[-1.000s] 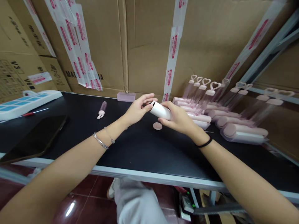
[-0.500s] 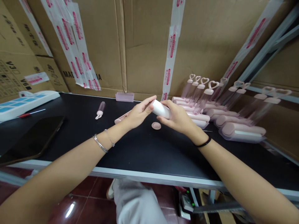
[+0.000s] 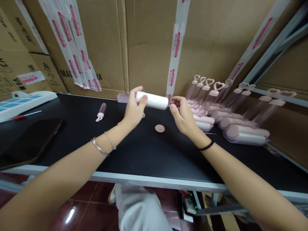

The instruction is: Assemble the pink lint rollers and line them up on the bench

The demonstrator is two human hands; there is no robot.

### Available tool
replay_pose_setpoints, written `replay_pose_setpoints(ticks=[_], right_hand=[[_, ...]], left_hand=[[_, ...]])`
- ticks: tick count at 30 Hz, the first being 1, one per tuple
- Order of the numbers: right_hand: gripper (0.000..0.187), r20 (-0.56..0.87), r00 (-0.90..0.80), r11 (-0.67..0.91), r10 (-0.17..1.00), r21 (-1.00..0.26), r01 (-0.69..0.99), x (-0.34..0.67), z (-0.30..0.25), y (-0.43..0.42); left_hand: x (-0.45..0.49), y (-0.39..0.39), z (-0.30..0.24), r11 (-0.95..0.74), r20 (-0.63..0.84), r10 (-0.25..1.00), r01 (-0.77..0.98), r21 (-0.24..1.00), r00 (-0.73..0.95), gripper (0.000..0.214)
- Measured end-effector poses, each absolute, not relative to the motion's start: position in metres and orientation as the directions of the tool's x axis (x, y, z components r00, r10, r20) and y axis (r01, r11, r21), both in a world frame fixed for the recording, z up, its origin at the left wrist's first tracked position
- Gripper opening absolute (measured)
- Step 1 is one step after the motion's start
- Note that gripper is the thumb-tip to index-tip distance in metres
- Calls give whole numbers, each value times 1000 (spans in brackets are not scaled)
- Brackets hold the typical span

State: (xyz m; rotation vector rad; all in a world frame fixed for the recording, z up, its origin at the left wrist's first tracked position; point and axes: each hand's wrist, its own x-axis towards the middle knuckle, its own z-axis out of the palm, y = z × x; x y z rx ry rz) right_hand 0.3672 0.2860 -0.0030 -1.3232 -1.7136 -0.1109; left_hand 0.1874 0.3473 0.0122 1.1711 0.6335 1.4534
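A smooth white cylinder point(image 3: 155, 100) is raised over the black table, tilted slightly down to the right. My left hand point(image 3: 134, 107) grips its left end, thumb along the near side. Just off the cylinder's right end is my right hand point(image 3: 184, 115), its thumb and fingers apart with nothing between them. On the table below lies a round pink disc point(image 3: 159, 128). Behind my left hand a pinkish translucent tray-like piece point(image 3: 122, 98) stands against the cardboard; another pink part there is mostly hidden by the hand.
Several pink cylindrical units with heart-shaped loops point(image 3: 247, 131) stand at the right. To the left are a small purple-pink tube with a loop point(image 3: 101, 112), a dark phone or tablet point(image 3: 36, 138), a red-handled screwdriver point(image 3: 24, 116) and a white-blue power strip point(image 3: 29, 104). Cardboard point(image 3: 149, 48) walls the back.
My right hand has let go of the white cylinder and moved off its right end. My left hand now holds it alone, turned to show its full length.
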Motion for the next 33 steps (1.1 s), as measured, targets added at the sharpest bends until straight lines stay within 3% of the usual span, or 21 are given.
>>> replay_pose_setpoints(ticks=[2,4,7,9,12,15,17,21,24,27,33], right_hand=[[39,647,-1,327,762,-384,863,366,-9,289],[42,488,-132,286,863,-257,923,361,-15,289],[33,225,-278,312,934,-132,941,353,-20,287],[24,174,-281,306,944,-143,941,352,-20,286],[22,235,-210,260,949,-209,943,358,-17,290],[13,389,-112,246,914,-314,917,367,-15,296],[11,461,26,224,887,-479,849,369,-14,299],[18,443,272,196,854,-759,621,368,-17,302],[26,486,338,296,806,-826,480,367,-24,306],[51,509,359,416,782,-856,308,365,-31,311],[78,447,245,447,860,-893,57,353,-30,308]], left_hand=[[184,358,14,-318,342,939,-438,841,-27,29],[180,369,13,-369,364,926,-458,809,-102,24],[179,375,9,-346,335,936,-469,812,-109,23],[180,374,6,-312,316,947,-436,844,-66,25],[183,368,4,-267,302,953,-378,886,35,28],[186,364,1,-246,301,946,-341,908,119,31],[189,362,-2,-258,318,934,-307,916,162,32],[195,357,-13,-429,463,852,-183,885,244,30],[197,353,-17,-569,562,774,-67,819,291,28],[195,352,-17,-615,586,741,-20,789,328,29],[194,353,-17,-646,593,715,24,763,370,32]])
